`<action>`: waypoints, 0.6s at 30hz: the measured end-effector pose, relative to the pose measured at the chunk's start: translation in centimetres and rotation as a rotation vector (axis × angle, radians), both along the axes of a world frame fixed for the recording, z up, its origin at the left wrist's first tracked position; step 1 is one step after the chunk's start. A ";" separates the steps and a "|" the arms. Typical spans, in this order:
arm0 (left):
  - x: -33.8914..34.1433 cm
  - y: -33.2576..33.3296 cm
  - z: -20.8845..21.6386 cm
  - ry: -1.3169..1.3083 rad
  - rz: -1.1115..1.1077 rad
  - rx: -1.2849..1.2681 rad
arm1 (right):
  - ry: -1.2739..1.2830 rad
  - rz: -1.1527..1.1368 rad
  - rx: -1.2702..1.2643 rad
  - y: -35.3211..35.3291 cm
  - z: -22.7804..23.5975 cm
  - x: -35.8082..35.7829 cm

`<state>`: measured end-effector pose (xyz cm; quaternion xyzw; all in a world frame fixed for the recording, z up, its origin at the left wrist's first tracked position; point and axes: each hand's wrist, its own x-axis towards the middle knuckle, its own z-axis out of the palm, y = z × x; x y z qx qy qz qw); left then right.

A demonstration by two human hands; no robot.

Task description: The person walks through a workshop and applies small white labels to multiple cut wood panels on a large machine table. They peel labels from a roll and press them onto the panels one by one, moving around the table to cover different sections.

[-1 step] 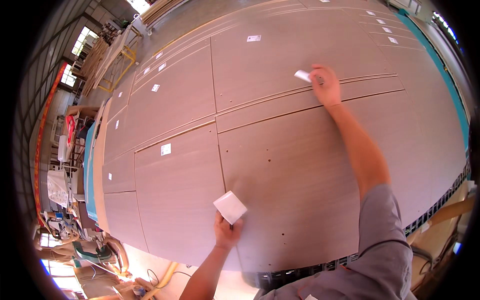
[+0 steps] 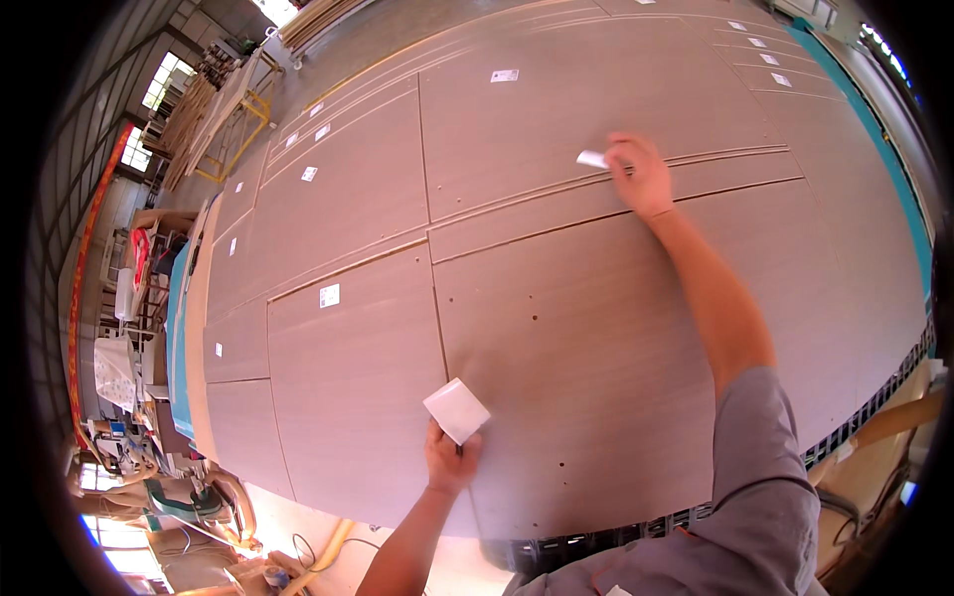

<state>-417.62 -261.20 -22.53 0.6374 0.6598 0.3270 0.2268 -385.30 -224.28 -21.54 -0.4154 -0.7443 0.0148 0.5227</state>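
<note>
My left hand (image 2: pixel 452 462) is closed around a squarish white stack of labels (image 2: pixel 457 410) above the near part of a large brown-grey board (image 2: pixel 358 397). Out over the middle right, my right hand (image 2: pixel 641 174) pinches a single white label (image 2: pixel 592 159) that sticks out to the left of the fingers. This label is tilted, and I cannot tell whether it touches the surface. The board is cut into panels by thin straight grooves, with several small drilled holes. A stuck label (image 2: pixel 330 296) lies on the left panel and another label (image 2: pixel 505 75) on the far panel.
Teal strips run along the board's right edge (image 2: pixel 889 169) and left edge (image 2: pixel 180 328). A yellow-framed rack (image 2: pixel 234 139) with timber stands at the far left. Below left are a green clamp-like tool (image 2: pixel 184 502) and hoses. A black toothed edge (image 2: pixel 865 412) borders the near right side.
My right hand has shifted slightly to the left with the label in its fingers. My left hand and the stack are nearly still.
</note>
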 end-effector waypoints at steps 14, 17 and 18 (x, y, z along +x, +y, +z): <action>-0.2 -0.1 -0.4 0.077 -0.020 0.053 | -0.446 0.197 -0.082 -1.5 -1.8 1.7; -0.1 -0.2 -0.2 0.098 -0.012 0.078 | -0.542 0.237 -0.238 -3.9 -1.1 1.1; -0.2 -0.1 -0.2 0.070 -0.011 0.075 | -0.558 0.242 -0.240 -4.7 -1.5 -0.1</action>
